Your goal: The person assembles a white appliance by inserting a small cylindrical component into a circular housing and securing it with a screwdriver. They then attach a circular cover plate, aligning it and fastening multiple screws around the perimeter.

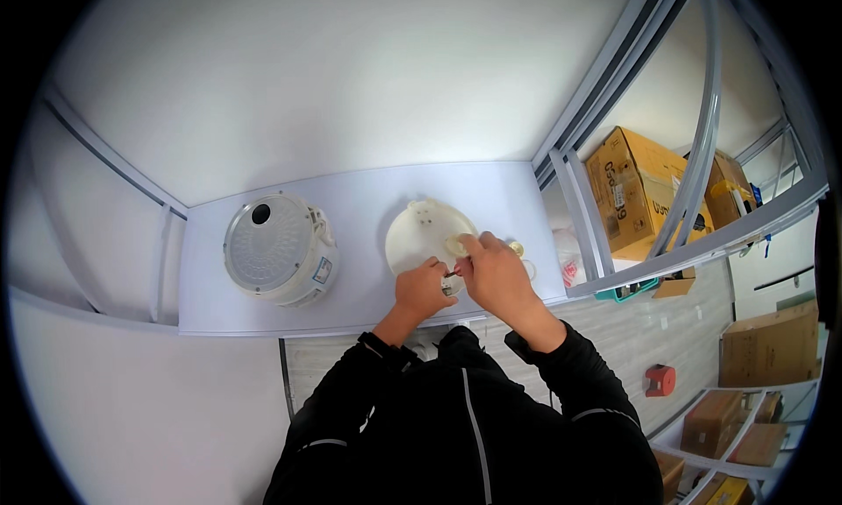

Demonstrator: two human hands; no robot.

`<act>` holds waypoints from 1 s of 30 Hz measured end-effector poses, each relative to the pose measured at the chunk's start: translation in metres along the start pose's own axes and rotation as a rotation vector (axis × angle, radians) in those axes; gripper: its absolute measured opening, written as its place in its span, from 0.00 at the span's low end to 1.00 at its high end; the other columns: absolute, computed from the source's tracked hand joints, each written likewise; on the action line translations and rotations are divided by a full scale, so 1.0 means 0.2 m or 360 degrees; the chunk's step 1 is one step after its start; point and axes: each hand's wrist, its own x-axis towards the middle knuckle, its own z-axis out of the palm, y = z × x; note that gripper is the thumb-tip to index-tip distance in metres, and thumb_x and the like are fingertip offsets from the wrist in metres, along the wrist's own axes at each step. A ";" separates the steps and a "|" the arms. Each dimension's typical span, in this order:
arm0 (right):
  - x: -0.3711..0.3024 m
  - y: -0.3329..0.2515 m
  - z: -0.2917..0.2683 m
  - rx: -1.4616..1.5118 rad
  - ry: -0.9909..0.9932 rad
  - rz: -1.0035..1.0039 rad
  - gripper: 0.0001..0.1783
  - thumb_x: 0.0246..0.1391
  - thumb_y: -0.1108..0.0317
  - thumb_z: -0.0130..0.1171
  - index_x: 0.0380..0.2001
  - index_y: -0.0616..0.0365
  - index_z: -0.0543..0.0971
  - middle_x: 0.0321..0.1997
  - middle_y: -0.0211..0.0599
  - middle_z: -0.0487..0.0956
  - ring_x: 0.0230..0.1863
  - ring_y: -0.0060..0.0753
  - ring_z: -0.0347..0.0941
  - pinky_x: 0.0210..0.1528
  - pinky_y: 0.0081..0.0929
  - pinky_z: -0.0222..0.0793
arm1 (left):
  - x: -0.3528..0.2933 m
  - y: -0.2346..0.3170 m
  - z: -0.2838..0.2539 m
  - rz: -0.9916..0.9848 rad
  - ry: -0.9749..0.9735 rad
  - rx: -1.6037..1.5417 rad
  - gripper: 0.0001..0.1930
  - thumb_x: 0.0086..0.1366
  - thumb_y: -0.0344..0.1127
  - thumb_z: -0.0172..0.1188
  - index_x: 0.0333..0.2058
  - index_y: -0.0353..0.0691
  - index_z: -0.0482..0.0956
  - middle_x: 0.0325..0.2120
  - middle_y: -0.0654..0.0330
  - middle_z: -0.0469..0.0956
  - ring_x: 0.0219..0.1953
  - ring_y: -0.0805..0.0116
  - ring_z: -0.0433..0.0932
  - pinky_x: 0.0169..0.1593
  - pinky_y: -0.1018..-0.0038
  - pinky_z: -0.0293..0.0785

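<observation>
Fingers of the left hand [423,289] are curled in, and whether they grip anything cannot be told, since their tips are largely hidden. Facing them, the right hand [493,272] is bent with thumb and fingers brought close together, holding a small red-and-dark piece [458,269] whose dark end points toward the left hand. Both hands meet over the near right part of a round off-white cover [417,245], which lies on the white table [361,194] in front of the person. Small holes and a little tab show near the cover's far edge; part of its near side is covered by the hands. Just beside the right fingers, over the cover, is a pale cream piece [455,245]; whether it is held or resting cannot be made out.

To the right of the right hand sit a small yellowish round part [516,248] and a thin pale ring [530,269]. On the table's left side, well apart from the hands, stands a white drum-shaped unit [274,249] with a patterned grey top and a dark round opening. Beyond the grey frame [589,216] at the right are a large cardboard box [642,189] and, on the floor [605,356], a red stool [660,380].
</observation>
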 end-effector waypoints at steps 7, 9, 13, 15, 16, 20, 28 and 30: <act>0.02 -0.05 0.00 0.0042 0.0140 -0.0063 0.20 0.54 0.74 0.67 0.51 0.60 0.78 0.43 0.49 0.78 0.41 0.58 0.79 0.43 0.48 0.76 | 0.00 0.00 -0.01 -0.0037 -0.0033 -0.0001 0.27 0.45 0.51 0.81 0.42 0.46 0.85 0.42 0.64 0.82 0.39 0.56 0.86 0.40 0.59 0.82; 0.05 -0.11 -0.08 -0.0064 -0.0329 0.0425 0.23 0.53 0.75 0.67 0.53 0.60 0.75 0.48 0.49 0.77 0.44 0.58 0.78 0.46 0.48 0.76 | -0.01 -0.01 -0.02 -0.0042 -0.0046 0.0063 0.28 0.45 0.56 0.80 0.42 0.48 0.86 0.41 0.66 0.83 0.40 0.60 0.86 0.40 0.62 0.82; 0.02 0.05 0.00 0.0102 0.0143 -0.0329 0.21 0.54 0.72 0.69 0.50 0.59 0.76 0.46 0.47 0.77 0.41 0.56 0.79 0.42 0.47 0.77 | -0.01 0.00 -0.03 -0.0027 -0.0076 -0.0038 0.34 0.39 0.57 0.84 0.42 0.45 0.84 0.43 0.66 0.82 0.39 0.56 0.86 0.42 0.58 0.81; 0.03 0.03 -0.02 0.0216 0.0305 -0.0458 0.18 0.54 0.71 0.70 0.47 0.57 0.78 0.43 0.45 0.78 0.39 0.56 0.79 0.40 0.47 0.77 | -0.01 0.01 -0.05 -0.0065 -0.0113 -0.0056 0.35 0.39 0.58 0.84 0.44 0.47 0.85 0.43 0.64 0.82 0.41 0.55 0.86 0.43 0.58 0.81; 0.02 0.01 -0.03 0.0192 0.0246 -0.0327 0.18 0.54 0.71 0.69 0.48 0.57 0.78 0.43 0.45 0.77 0.40 0.56 0.79 0.40 0.47 0.76 | -0.01 0.02 -0.06 -0.0085 -0.0131 -0.0064 0.35 0.40 0.58 0.84 0.45 0.47 0.85 0.43 0.63 0.82 0.41 0.54 0.86 0.43 0.57 0.81; 0.02 -0.02 -0.06 -0.0026 -0.0135 0.0015 0.19 0.55 0.74 0.67 0.50 0.57 0.76 0.45 0.46 0.76 0.40 0.57 0.79 0.43 0.48 0.76 | -0.03 -0.01 -0.06 0.0067 -0.0259 -0.0182 0.30 0.48 0.56 0.80 0.47 0.49 0.86 0.43 0.57 0.82 0.45 0.51 0.85 0.47 0.56 0.81; 0.01 0.04 -0.07 0.0181 0.0089 -0.0455 0.18 0.54 0.74 0.68 0.48 0.56 0.77 0.48 0.42 0.77 0.43 0.55 0.78 0.46 0.48 0.75 | -0.02 -0.04 0.03 -0.0023 -0.0216 -0.0318 0.09 0.68 0.39 0.63 0.42 0.49 0.88 0.41 0.55 0.81 0.43 0.48 0.83 0.47 0.53 0.80; 0.00 0.06 -0.06 0.0166 0.0107 -0.0412 0.18 0.54 0.74 0.68 0.48 0.55 0.77 0.49 0.42 0.77 0.43 0.54 0.77 0.46 0.48 0.75 | -0.02 -0.03 0.04 0.0000 -0.0185 -0.0292 0.08 0.67 0.39 0.64 0.41 0.48 0.88 0.40 0.56 0.81 0.41 0.47 0.83 0.45 0.53 0.80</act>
